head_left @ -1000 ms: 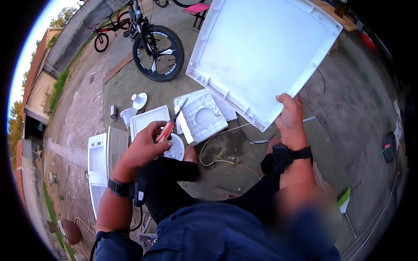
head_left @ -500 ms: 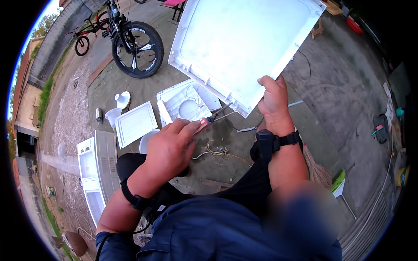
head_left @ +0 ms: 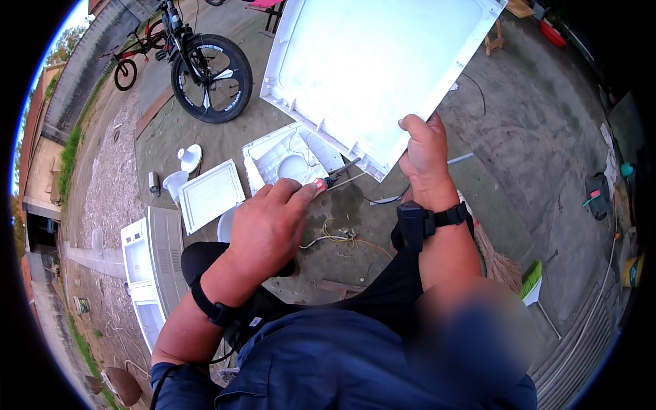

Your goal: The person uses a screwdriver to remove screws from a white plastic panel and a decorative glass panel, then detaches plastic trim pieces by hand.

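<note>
Raised in front of me, a large white plastic panel (head_left: 372, 75) with a rim and small pegs is tilted. My right hand (head_left: 425, 152) grips its lower right edge, thumb on the inner face. My left hand (head_left: 270, 222) is closed round a red-handled tool (head_left: 320, 184). The tool's dark metal end reaches the panel's lower corner; its exact kind is hard to make out. A second thin, pale rod or wire shows beside it. Behind the tool, a white plastic housing (head_left: 256, 160) with a round opening lies on the ground.
To the left are a flat white panel (head_left: 212, 195), a white funnel-like part (head_left: 190, 158) and a white appliance body (head_left: 167, 249). Loose wires (head_left: 342, 236) lie between my legs. A bicycle (head_left: 212, 78) stands beyond; a straw broom (head_left: 495, 253) and green brush (head_left: 531, 281) lie right.
The white panel and my right hand have shifted slightly left and down. My left hand has rolled a little, covering more of the red handle; its grip stays.
</note>
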The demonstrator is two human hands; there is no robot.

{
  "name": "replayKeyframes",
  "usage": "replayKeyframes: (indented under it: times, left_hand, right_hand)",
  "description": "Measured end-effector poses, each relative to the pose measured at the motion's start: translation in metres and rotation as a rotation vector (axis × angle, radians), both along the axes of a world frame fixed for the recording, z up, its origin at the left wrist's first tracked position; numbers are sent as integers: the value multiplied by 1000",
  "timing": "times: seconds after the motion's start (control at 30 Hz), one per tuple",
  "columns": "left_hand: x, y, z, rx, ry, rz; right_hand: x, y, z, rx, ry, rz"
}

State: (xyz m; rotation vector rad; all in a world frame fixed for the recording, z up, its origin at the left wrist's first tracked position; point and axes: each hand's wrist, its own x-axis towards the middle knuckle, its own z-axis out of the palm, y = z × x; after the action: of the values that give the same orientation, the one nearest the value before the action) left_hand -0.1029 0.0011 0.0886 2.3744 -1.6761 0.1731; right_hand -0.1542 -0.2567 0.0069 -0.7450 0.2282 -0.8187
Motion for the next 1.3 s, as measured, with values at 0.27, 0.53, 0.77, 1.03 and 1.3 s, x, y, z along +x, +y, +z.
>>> replayKeyframes:
  times: [0.27,0.53,0.77,1.03,1.3]
  left_hand:
    - [3,-11,6,69,-174,-40]
    - [14,-6,-13,26,1042,370]
    - [16,-4,-18,17,549,258]
    - [15,-10,-19,37,1108,404]
    - [16,-15,-22,-80,1707,586]
  right_hand:
    - [3,0,-7,-20,31,-3]
    - [3,3,-9,-66,44,-36]
    - [3,7,-8,-117,57,-90]
    - [4,8,-7,-198,115,-118]
    - [3,10,-6,-232,123,-120]
